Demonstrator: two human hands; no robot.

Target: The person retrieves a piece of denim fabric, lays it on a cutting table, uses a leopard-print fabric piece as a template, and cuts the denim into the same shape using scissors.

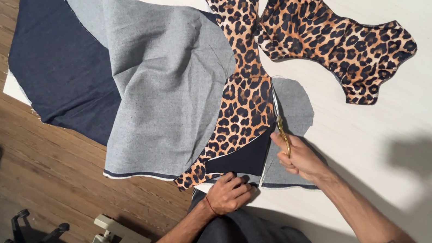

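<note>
My right hand (302, 159) grips gold-handled scissors (280, 121), their blades running along the right edge of a leopard-print fabric piece (243, 103) that lies on denim cloth (166, 77). My left hand (228, 193) presses flat on the near edge of the denim and the leopard piece, fingers spread. A cut-off flap of denim (297, 107) lies to the right of the blades. A second leopard-print piece (336, 40) rests farther back on the white table (427, 98).
The denim is folded, its dark side (58, 63) hanging over the table's left edge above a wooden floor (29, 170). White furniture parts (114, 232) and a black object (35, 228) stand on the floor near me.
</note>
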